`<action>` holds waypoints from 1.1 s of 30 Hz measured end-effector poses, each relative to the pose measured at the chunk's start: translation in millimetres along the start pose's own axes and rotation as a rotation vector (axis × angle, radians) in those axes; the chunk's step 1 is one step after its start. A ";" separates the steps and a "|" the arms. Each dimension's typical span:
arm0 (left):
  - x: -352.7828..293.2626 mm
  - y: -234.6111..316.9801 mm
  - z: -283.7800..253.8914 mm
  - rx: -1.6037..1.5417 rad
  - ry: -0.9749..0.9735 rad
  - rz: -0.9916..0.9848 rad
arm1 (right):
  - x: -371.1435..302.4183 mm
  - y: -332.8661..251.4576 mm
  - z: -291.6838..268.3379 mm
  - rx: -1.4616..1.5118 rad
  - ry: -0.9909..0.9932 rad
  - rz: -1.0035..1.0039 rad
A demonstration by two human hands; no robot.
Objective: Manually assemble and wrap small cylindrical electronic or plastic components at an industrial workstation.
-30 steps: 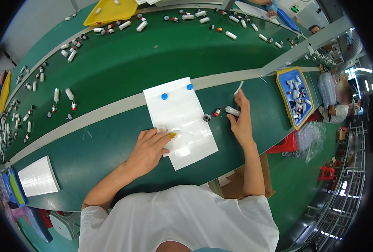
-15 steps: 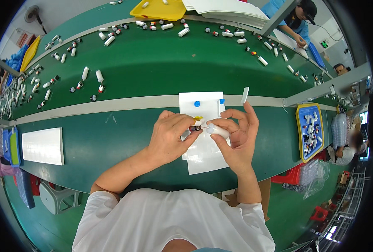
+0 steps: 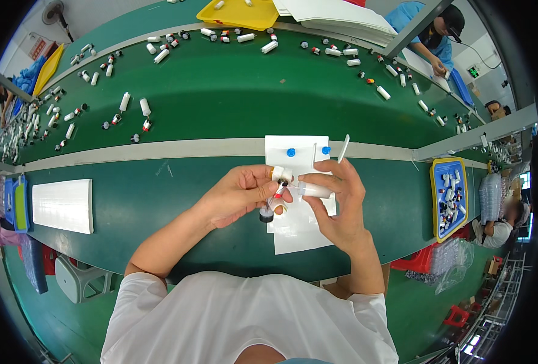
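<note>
Upper left: dark fan (image 3: 53, 12) seen against a pale wall. Top: stack of white sheets (image 3: 344, 19) laid just beside a yellow tray (image 3: 235, 19). Upper right: dark cap worn by a blue-clad co-worker (image 3: 429, 33). Lower left: pale grey stool (image 3: 76, 281) placed near the table. Right: red stool (image 3: 457, 316) set on green floor (image 3: 411, 312); metal racking (image 3: 493, 303) ranged beyond.

Dark green counter (image 3: 129, 182), bounded on its far side by a pale rail (image 3: 208, 147). Directly on it lie a glossy white sheet (image 3: 302, 233) near the dial's centre, a white panel (image 3: 63, 206) at nine o'clock and a yellow-rimmed tray (image 3: 435, 201) at three. At twelve o'clock, a green surface (image 3: 220, 109) bears scattered white cylinders (image 3: 145, 107).
</note>
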State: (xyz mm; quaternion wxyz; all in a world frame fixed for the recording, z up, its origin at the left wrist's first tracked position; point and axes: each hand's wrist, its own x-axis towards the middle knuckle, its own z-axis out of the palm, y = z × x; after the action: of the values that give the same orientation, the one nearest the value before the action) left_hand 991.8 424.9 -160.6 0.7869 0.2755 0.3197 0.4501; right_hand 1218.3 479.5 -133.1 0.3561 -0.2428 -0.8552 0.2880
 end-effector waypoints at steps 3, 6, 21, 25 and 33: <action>-0.9 -7.6 -4.0 -0.099 -0.134 -0.070 | 11.2 9.5 -3.2 0.005 0.000 -0.043; -4.1 -12.9 6.0 -0.154 -0.153 -0.098 | 16.8 7.6 8.1 0.071 0.094 -0.039; 2.9 -27.1 23.7 0.268 0.150 0.317 | -7.3 -0.8 34.9 1.079 0.227 0.630; 8.5 -33.0 23.9 0.764 0.228 0.622 | -11.3 11.8 37.0 1.052 0.247 0.596; 31.1 -20.8 7.8 0.612 0.177 0.549 | 21.9 84.2 27.5 0.618 -0.074 0.522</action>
State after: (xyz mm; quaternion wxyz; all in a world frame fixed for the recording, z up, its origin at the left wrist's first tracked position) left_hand 1020.8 442.1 -178.6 0.4891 0.5318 0.4196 0.5494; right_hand 1201.7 544.6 -194.8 0.2961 -0.3226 -0.6502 0.6209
